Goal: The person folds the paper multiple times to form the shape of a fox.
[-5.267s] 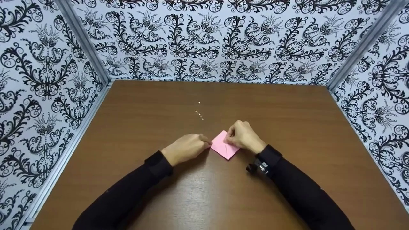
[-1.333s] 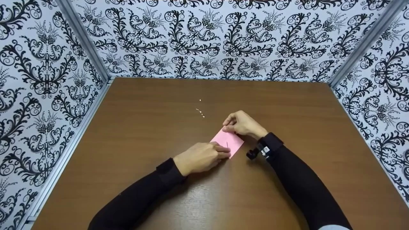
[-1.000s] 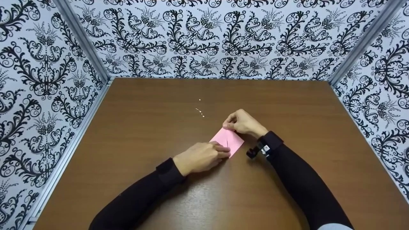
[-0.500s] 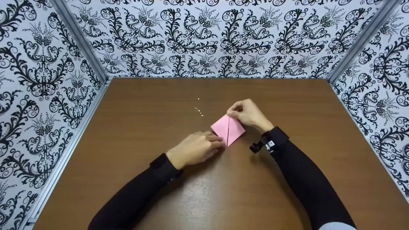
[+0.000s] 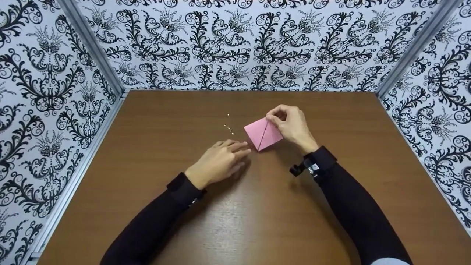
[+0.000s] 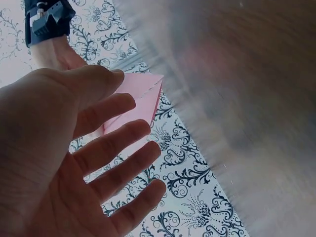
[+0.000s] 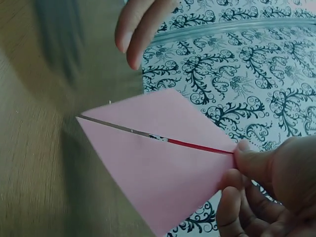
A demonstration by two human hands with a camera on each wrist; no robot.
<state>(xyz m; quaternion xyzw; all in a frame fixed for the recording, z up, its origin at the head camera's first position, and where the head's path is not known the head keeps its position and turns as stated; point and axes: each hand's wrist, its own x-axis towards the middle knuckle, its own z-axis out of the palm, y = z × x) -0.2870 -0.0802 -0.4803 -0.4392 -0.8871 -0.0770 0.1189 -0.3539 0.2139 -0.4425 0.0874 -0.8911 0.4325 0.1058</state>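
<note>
A pink paper (image 5: 259, 135), folded to a small square, is held up by one corner, its lower tip toward the near side. A diagonal slit parts its two flaps; in the right wrist view the pink paper (image 7: 143, 177) shows red and bits of background through that slit. My right hand (image 5: 292, 125) pinches the upper corner between thumb and fingers. To the left of the lower tip, my left hand (image 5: 219, 162) hovers with fingers spread, holding nothing. The left wrist view shows its palm and loose fingers (image 6: 121, 140) in front of the paper.
Small white specks (image 5: 230, 129) lie on the brown wooden table (image 5: 176, 121), left of the paper. Patterned black-and-white walls (image 5: 235, 44) with metal corner posts (image 5: 97, 48) stand behind and on both sides. A small camera (image 5: 296, 170) sticks out from the right cuff.
My left hand has let go of the paper and drawn back left. My right hand has lifted the paper by its corner and carried it away from me, tilting it.
</note>
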